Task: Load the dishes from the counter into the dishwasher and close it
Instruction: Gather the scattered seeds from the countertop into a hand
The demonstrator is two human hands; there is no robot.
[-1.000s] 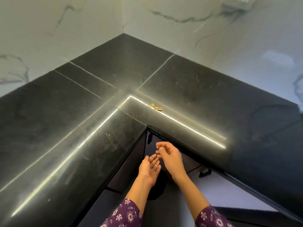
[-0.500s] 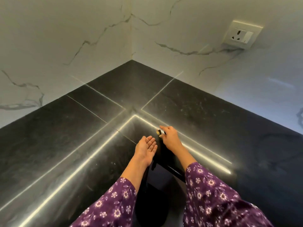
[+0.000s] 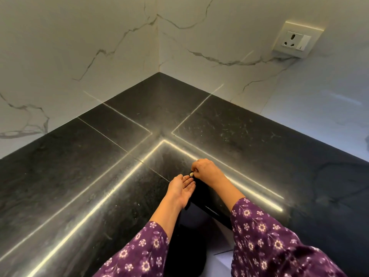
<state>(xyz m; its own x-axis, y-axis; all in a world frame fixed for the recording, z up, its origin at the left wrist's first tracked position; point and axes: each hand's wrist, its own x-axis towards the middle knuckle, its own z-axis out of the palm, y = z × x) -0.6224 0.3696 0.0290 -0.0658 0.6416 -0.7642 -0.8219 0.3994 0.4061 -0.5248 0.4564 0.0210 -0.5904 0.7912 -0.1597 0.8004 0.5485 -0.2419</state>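
Observation:
The black stone counter point(image 3: 83, 176) forms an inner corner in front of me. My left hand point(image 3: 179, 187) is held palm up at the counter's inner edge, fingers apart, with nothing in it. My right hand point(image 3: 207, 170) rests on the counter just above it, fingertips pinched on a small pale food scrap point(image 3: 191, 174) right at the edge over the left fingertips. No dishes and no dishwasher are in view.
White marbled walls meet at the back corner. A wall socket point(image 3: 296, 40) sits at the upper right. A bright strip of light is reflected along the counter. Dark cabinet fronts point(image 3: 191, 236) lie below the edge between my purple floral sleeves.
My hands rose from below the counter edge to the small scraps on the counter. The right hand took hold of them and drew them to the edge, above the cupped left palm.

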